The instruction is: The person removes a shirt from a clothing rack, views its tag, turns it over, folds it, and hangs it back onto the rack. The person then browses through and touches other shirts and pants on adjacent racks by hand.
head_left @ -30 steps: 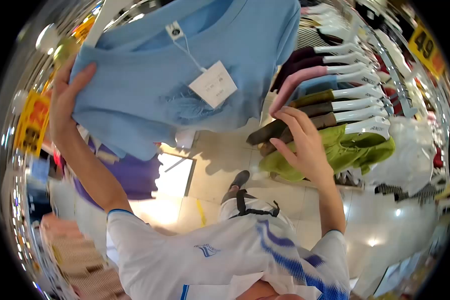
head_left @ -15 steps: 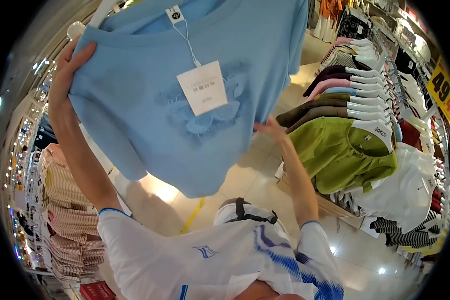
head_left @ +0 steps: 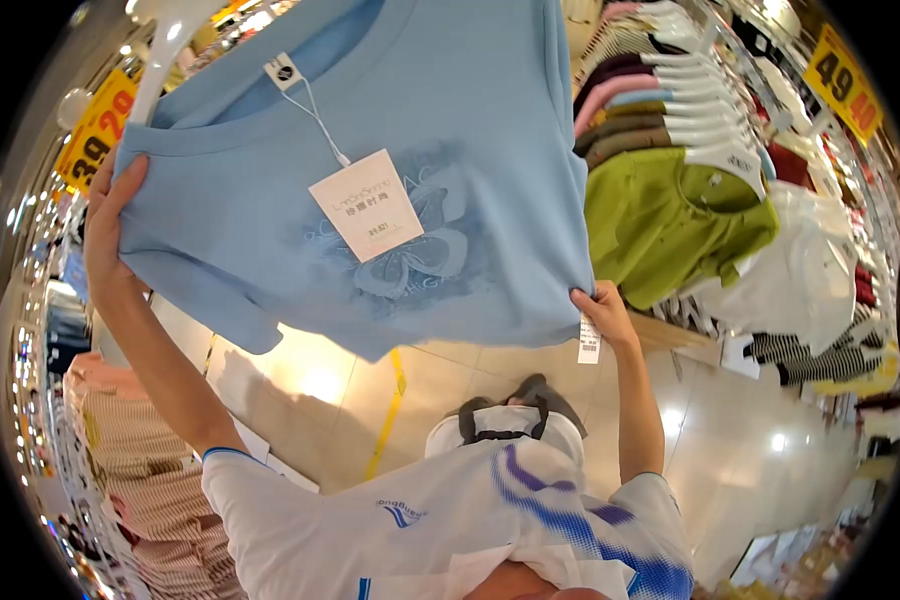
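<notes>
A light blue T-shirt [head_left: 515, 200] with a tone-on-tone printed motif spreads out in front of me, on a white hanger [head_left: 165, 55]. My left hand [head_left: 110, 220] is closed on its shoulder at the left, the thumb lying over the front. At the lower right, my right hand [head_left: 607, 310] pinches the shirt's edge. Beside those fingers dangles a small white barcode label [head_left: 589, 340]. A pale square price tag [head_left: 367, 206] hangs by a string from the neck over the print. The palms are mostly hidden.
To the right is a rack with a green top [head_left: 660, 225], white tops [head_left: 790, 270] and other garments on white hangers. Striped pinkish clothes [head_left: 150, 450] hang at the left. Yellow price signs [head_left: 843, 83] stand above the racks. Yellow tape [head_left: 388, 410] marks the tiled floor.
My right hand has moved right and down, drawing the shirt's lower edge outward so that the print shows flatter. The barcode label has come into sight. My left hand still grips the shoulder, slightly lower.
</notes>
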`<action>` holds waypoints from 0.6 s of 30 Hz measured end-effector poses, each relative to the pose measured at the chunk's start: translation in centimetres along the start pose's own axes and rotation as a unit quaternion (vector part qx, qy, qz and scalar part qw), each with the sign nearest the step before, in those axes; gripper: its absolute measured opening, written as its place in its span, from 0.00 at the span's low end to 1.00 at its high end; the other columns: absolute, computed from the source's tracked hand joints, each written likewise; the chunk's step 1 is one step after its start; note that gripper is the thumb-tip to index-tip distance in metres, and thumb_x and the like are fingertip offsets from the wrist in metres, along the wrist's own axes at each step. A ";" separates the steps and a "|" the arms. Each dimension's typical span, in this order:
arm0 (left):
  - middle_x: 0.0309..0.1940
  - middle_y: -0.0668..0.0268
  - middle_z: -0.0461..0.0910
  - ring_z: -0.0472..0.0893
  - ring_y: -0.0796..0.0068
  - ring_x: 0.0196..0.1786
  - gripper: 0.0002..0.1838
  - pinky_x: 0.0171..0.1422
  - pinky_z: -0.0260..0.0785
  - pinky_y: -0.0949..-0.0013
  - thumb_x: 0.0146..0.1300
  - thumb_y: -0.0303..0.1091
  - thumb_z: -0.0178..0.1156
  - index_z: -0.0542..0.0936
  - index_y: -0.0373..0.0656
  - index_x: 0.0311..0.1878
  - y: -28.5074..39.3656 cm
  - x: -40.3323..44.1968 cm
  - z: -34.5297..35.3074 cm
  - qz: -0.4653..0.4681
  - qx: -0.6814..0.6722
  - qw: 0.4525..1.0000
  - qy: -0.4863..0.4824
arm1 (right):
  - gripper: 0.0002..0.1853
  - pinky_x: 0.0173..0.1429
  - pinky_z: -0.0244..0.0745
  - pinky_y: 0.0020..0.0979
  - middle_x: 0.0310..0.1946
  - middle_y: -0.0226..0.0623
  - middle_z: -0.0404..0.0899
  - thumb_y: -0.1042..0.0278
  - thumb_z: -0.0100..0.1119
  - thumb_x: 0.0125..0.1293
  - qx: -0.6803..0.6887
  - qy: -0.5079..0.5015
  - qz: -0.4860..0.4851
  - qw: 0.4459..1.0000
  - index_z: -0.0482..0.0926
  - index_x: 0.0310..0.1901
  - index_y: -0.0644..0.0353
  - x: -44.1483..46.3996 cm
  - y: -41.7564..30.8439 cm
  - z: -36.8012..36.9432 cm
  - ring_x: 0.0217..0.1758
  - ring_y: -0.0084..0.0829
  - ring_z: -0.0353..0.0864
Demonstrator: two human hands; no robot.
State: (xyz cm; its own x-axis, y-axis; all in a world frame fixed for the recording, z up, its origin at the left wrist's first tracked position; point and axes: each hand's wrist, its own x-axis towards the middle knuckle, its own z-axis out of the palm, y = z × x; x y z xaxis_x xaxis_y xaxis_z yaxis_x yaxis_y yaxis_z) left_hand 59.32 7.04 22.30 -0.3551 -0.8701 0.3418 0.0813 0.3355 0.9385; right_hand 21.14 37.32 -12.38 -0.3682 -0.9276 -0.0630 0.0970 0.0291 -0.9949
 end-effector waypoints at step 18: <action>0.45 0.60 0.80 0.79 0.75 0.48 0.24 0.56 0.68 0.76 0.57 0.32 0.66 0.76 0.34 0.56 0.8 -5.2 6.5 0.017 -0.011 0.998 -0.062 | 0.11 0.35 0.68 0.20 0.27 0.22 0.79 0.66 0.63 0.65 -0.005 0.079 -0.064 0.995 0.81 0.37 0.67 -12.2 -1.7 -5.4 0.29 0.13 0.72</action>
State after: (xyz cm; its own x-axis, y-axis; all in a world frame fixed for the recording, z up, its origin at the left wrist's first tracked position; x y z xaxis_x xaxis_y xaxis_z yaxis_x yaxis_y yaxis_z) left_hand 55.17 14.18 21.00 -0.4634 -0.8070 0.3662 0.1151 0.3549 0.9278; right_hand 20.50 50.60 -10.32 -0.5180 -0.8538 0.0525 0.0321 -0.0808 -0.9962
